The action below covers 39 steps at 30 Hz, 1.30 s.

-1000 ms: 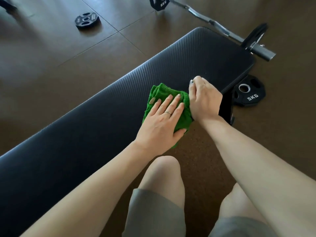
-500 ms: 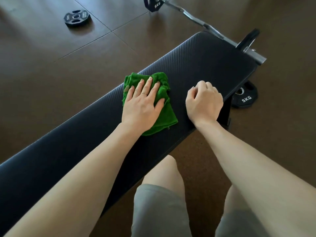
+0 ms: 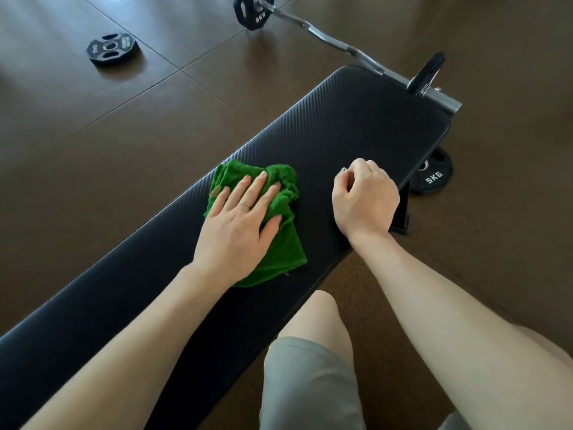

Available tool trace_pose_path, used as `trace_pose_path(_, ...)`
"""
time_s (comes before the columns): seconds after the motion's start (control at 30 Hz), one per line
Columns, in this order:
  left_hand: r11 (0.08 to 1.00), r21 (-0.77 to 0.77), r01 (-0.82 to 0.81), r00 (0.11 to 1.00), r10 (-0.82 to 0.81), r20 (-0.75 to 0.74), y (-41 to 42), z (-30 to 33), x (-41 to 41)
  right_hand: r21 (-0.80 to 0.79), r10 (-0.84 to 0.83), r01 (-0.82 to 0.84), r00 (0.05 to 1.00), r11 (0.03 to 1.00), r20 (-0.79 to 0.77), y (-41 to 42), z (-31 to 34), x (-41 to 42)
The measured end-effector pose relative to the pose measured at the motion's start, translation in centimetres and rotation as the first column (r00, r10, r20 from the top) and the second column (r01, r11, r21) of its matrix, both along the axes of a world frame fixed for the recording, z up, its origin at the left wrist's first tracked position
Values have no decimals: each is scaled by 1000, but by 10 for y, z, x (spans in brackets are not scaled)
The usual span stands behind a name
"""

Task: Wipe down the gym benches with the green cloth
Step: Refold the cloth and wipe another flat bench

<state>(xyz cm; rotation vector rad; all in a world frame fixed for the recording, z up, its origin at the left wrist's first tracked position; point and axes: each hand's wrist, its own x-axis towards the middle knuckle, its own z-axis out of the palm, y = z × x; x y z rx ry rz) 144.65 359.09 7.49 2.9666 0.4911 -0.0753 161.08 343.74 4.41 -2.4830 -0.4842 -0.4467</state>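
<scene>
Cloth (image 3: 283, 249) has slid left, away from right hand (image 3: 366, 203), since 1 s ago; left hand (image 3: 235, 234) presses it flat-fingered on bench (image 3: 356, 125) for full contact, right curled, empty, probably bracing.

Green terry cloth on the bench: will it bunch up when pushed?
Probably floppy: the green terry cloth lies rumpled under the flat left hand. The ribbed black bench pad likely drags it, so expect bunching.
</scene>
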Motion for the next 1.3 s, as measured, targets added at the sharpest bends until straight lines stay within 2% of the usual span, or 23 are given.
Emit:
trace_pose_path(0.17, 996, -33, -86, 995, 87, 37, 35, -8, 91, -8, -4, 4, 1000, 1000, -30, 1, 0, 1)
trace_pose_path(0.27, 988, -43, -148, 988, 149, 34, 36, -8, 119, 4, -3, 3, 1000, 1000, -27, 0, 3, 1)
trace_pose_path(0.43, 982, -2, -189, 982, 189, 8, 23, 0, 74, 22, 35, -35, 999, 999, -7, -5, 1, -1)
trace_pose_path(0.57, 940, -51, -337, 941, 337, -19, 45, 4, 3, 25, 37, -37, 999, 999, -6, -4, 1, -2)
trace_pose_path(0.7, 920, -1, -392, 920, 392, -24, 42, 1, 20, 55, 11, -11, 1000, 998, -8, -2, 2, -3)
trace_pose_path(0.97, 945, 47, -324, 944, 326, -45, 19, -10, 171, 85, 3, -3, 1000, 996, -5, 0, -1, -1)
trace_pose_path(1.07, 973, 31, -227, 973, 228, -26, 0, -10, 145, 139, 18, -18, 1000, 990, 2, -2, -1, 0)
trace_pose_path(1.2, 999, -8, -31, 999, 31, 16, -48, -4, 55, 191, 56, -59, 998, 980, 20, -7, 1, -2)
trace_pose_path(1.3, 1000, 14, -19, 1000, 19, -13, -65, -6, 34, 202, 83, -83, 997, 976, 9, -9, 1, 0)
